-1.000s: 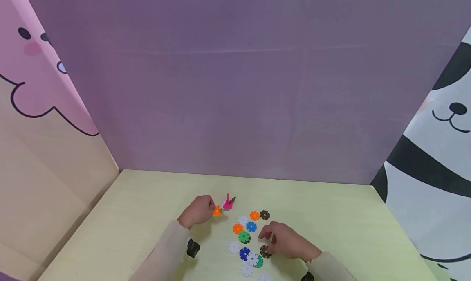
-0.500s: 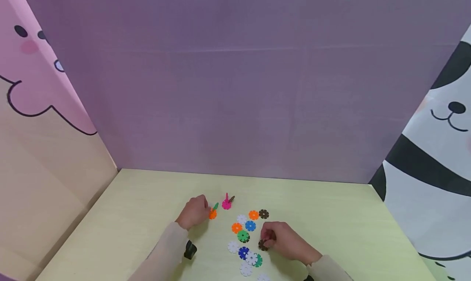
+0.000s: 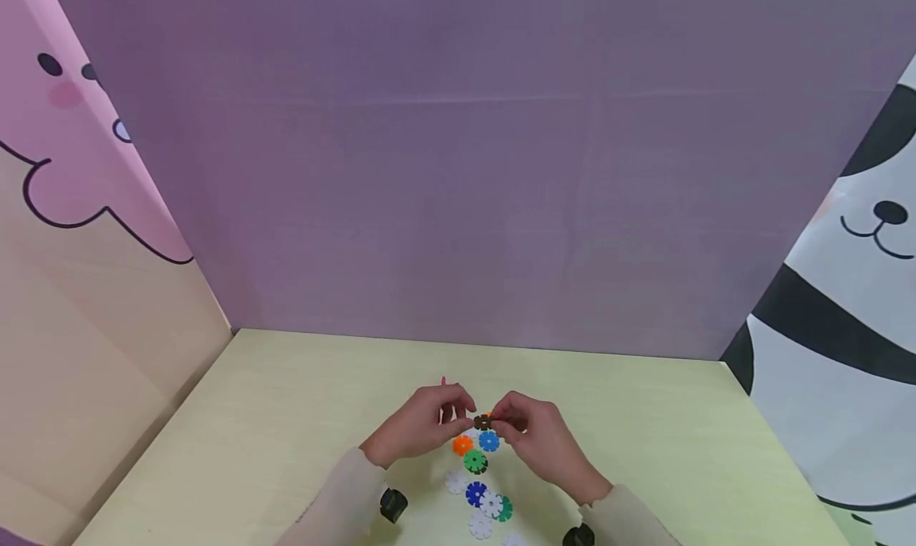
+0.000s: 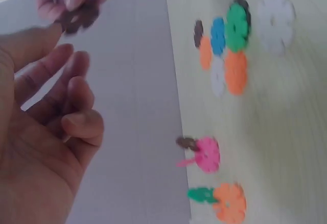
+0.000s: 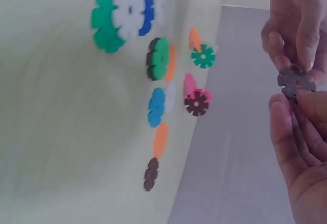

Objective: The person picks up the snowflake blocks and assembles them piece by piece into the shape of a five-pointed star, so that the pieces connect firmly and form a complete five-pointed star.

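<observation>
the person's right hand (image 3: 545, 441) is pinching a brown notched disc (image 5: 289, 82) between thumb and fingers, holding it in the air above the worktop (image 3: 308, 387). the left hand (image 3: 422, 423) is meeting it from the opposite side, its fingers loosely bent and standing apart, its thumb tip reaching the disc's edge; whether the thumb is touching it is hard to tell.

on the worktop, a pink disc (image 4: 208, 163) is carrying a pink and a brown piece; near it, an orange disc (image 4: 237, 213) is carrying an upright green disc (image 4: 203, 195). nearer the person, a white disc (image 3: 490, 505) is overlapping a dark blue disc (image 3: 472, 493). a purple backdrop (image 3: 458, 180) is rising behind.
</observation>
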`<state>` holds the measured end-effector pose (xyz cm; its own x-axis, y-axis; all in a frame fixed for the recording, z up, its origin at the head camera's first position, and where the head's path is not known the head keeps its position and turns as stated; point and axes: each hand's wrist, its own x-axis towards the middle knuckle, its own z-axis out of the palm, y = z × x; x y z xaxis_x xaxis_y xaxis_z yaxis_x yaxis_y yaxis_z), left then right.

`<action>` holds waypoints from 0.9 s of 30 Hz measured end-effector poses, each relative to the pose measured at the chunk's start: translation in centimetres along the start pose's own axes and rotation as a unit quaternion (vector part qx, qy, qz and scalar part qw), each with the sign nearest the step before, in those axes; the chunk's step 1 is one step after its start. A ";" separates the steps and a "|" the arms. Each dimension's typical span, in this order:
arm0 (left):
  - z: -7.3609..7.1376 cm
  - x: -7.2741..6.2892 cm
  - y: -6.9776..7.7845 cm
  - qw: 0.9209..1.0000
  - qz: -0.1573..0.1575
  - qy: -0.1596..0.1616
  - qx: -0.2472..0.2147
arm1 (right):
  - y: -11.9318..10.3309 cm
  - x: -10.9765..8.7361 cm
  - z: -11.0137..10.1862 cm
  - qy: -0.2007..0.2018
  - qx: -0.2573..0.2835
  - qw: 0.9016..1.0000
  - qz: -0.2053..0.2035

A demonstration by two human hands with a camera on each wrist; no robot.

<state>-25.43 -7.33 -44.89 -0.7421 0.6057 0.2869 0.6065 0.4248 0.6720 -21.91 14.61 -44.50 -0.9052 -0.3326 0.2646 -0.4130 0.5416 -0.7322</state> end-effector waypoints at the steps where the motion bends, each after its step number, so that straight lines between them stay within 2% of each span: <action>1: 0.1 0.0 0.3 1.000 0.006 0.000 -0.004 | -0.2 0.0 0.1 0.003 0.001 1.000 -0.003; 4: 0.1 0.1 0.7 1.000 0.009 0.003 -0.007 | -0.3 0.1 0.2 0.000 0.004 1.000 -0.007; 7: -0.1 0.0 1.0 1.000 0.004 0.015 0.000 | -0.1 0.1 0.3 -0.031 -0.005 0.999 -0.007; 10: -0.4 -0.1 1.0 1.000 -0.003 0.025 0.005 | 0.6 -0.2 0.7 -0.099 -0.019 0.995 -0.001; 13: -0.6 -0.2 0.8 1.000 -0.011 0.028 0.006 | 1.3 -0.8 1.5 -0.170 -0.034 0.985 0.026; 16: -0.7 -0.2 0.9 0.999 -0.015 0.031 0.011 | 1.9 -1.4 2.4 -0.214 -0.061 0.974 0.044; 19: -0.9 -0.2 1.0 0.999 -0.015 0.040 0.009 | 2.4 -1.7 2.9 -0.229 -0.079 0.969 0.042; 22: -1.2 -0.2 1.3 0.998 -0.016 0.056 0.003 | 2.5 -1.8 3.1 -0.233 -0.075 0.968 0.048; 25: -1.4 -0.2 1.6 0.997 -0.013 0.075 -0.003 | 2.3 -1.8 3.0 -0.229 -0.055 0.971 0.050; 27: -1.5 -0.2 1.8 0.996 -0.010 0.088 -0.007 | 2.1 -1.8 2.6 -0.210 -0.036 0.976 0.043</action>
<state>-24.57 -7.72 -42.72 -0.7938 0.4693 0.3869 0.5873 0.4262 0.6880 -20.92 14.33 -48.18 -0.8223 -0.5622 -0.0878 -0.3565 0.6293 -0.6906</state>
